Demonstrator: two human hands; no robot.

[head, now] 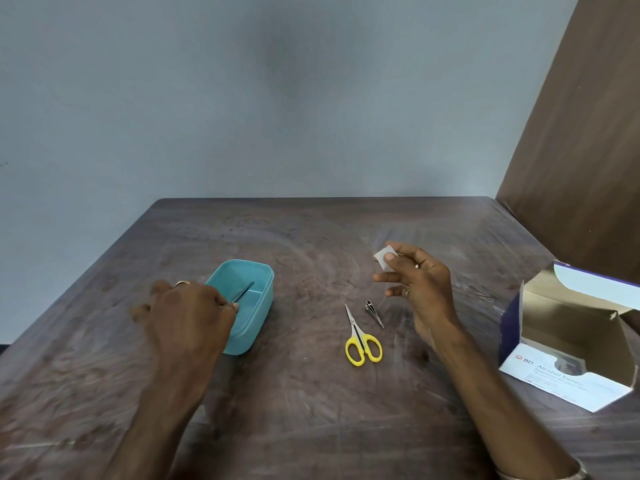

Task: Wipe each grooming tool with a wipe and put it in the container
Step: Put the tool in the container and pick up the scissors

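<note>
A teal plastic container (264,299) sits left of the table's middle. My left hand (188,311) pinches a thin dark metal tool (243,292), maybe tweezers, whose tip points down into the container. My right hand (420,289) is raised over the table and pinches a small white wipe (384,258) between thumb and forefinger. Below it lie yellow-handled scissors (361,339) and a small metal nail clipper (374,311), side by side on the wood.
The dark wooden table (311,393) meets a grey wall at its far edge. An open alcohol swab box (575,344) stands at the right edge. A brown panel (581,133) rises at the back right.
</note>
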